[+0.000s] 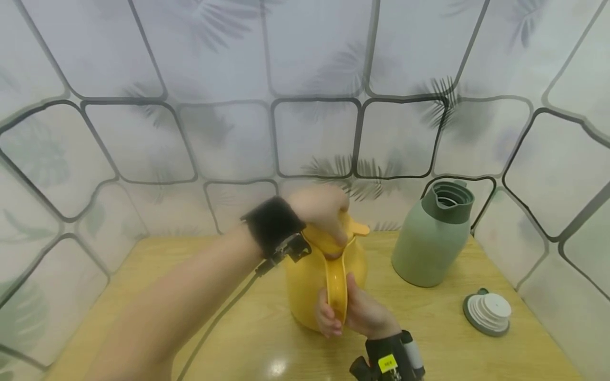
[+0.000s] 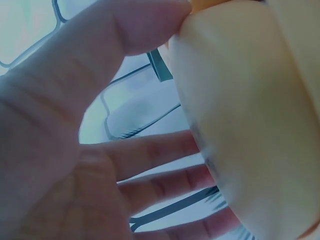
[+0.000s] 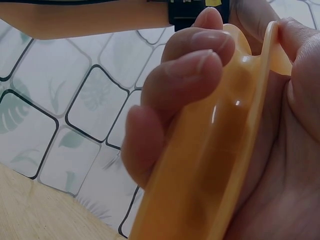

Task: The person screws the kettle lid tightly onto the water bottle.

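A yellow thermos jug stands upright on the table in the head view. My left hand is on its top, thumb on one side and fingers on the other, gripping the rounded lid. A small yellow tab juts out past the fingers. The handle faces me, and my right hand wraps its fingers round it. In the right wrist view the curled fingers cover one side of the handle. How the lid sits in the jug's mouth is hidden by the left hand.
A pale green thermos jug with an uncovered mouth stands at the right. In front of it lies a white-and-green stopper on the wooden table. Patterned wall covering rises behind. A cable runs from the left wrist.
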`<act>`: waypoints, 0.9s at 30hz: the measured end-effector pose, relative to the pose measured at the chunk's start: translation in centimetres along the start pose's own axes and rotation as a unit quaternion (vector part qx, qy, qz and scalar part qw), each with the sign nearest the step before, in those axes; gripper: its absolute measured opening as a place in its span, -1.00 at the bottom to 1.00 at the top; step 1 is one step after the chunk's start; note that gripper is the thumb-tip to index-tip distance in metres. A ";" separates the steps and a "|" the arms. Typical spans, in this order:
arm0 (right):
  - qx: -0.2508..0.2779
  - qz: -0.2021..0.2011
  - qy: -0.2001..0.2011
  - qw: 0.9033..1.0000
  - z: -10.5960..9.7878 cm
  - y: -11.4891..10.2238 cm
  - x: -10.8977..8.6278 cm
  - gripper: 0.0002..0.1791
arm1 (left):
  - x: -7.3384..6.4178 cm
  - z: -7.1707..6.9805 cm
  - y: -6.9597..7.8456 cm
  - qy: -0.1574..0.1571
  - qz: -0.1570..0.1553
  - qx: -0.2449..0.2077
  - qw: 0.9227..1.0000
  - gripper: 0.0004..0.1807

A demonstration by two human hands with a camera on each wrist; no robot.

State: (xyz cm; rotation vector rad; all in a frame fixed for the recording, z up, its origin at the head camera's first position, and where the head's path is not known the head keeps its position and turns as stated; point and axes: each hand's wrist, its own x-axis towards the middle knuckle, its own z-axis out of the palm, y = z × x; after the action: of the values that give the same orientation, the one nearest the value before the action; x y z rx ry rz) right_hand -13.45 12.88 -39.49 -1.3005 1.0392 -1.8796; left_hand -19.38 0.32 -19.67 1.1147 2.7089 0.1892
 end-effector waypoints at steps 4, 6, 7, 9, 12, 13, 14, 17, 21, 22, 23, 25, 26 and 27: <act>0.000 0.000 0.000 1.000 0.0 -0.1 0.1 -0.26 | 0.0 -0.1 -0.3 -0.001 0.017 0.006 1.000 -0.73; -0.001 -0.001 0.000 1.000 -0.1 -0.1 0.1 -0.25 | 0.1 -0.1 -0.4 -0.003 0.027 0.013 1.000 -0.74; -0.002 -0.001 -0.001 1.000 -0.1 -0.1 0.1 -0.25 | 0.1 -0.2 -0.4 -0.006 0.031 0.016 0.999 -0.74; -0.004 -0.003 0.000 1.000 0.0 -0.1 0.1 -0.24 | 0.2 -0.2 -0.5 -0.008 0.037 0.023 0.999 -0.73; -0.007 -0.004 0.000 1.000 0.0 -0.1 0.1 -0.23 | 0.2 -0.2 -0.5 -0.010 0.045 0.033 0.998 -0.63; -0.007 -0.004 0.000 1.000 0.0 -0.1 0.1 -0.23 | 0.2 -0.2 -0.5 -0.010 0.047 0.038 0.998 -0.57; -0.007 -0.004 0.001 1.000 0.0 -0.1 0.1 -0.23 | 0.2 -0.2 -0.6 -0.010 0.049 0.042 0.998 -0.51; -0.008 -0.002 0.003 1.000 0.0 -0.1 0.0 -0.24 | 0.3 -0.2 -0.6 -0.015 0.054 0.052 0.997 -0.35; -0.009 0.000 0.003 1.000 0.0 -0.1 0.0 -0.24 | 0.3 -0.2 -0.7 -0.023 0.061 0.067 0.996 -0.30; -0.009 -0.001 0.003 1.000 0.0 -0.1 0.0 -0.24 | 0.3 -0.2 -0.7 -0.025 0.062 0.069 0.995 -0.29; -0.008 0.000 0.002 1.000 0.0 -0.1 0.0 -0.24 | 0.3 -0.3 -0.7 -0.027 0.063 0.071 0.995 -0.29; -0.006 0.000 0.001 1.000 0.0 -0.1 0.0 -0.24 | 0.3 -0.3 -0.7 -0.031 0.066 0.072 0.995 -0.29; -0.005 0.000 0.001 1.000 0.0 -0.1 0.0 -0.25 | 0.3 -0.4 -0.8 -0.033 0.068 0.072 0.995 -0.29; -0.004 0.000 0.001 1.000 0.0 0.0 0.0 -0.25 | 0.3 -0.5 -0.8 -0.035 0.069 0.070 0.995 -0.29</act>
State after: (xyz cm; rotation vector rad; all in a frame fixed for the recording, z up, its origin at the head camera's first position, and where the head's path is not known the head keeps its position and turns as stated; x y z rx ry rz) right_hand -13.51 12.88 -39.43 -1.3031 1.0490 -1.8789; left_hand -20.20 -0.08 -19.42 1.3226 2.6187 -0.0203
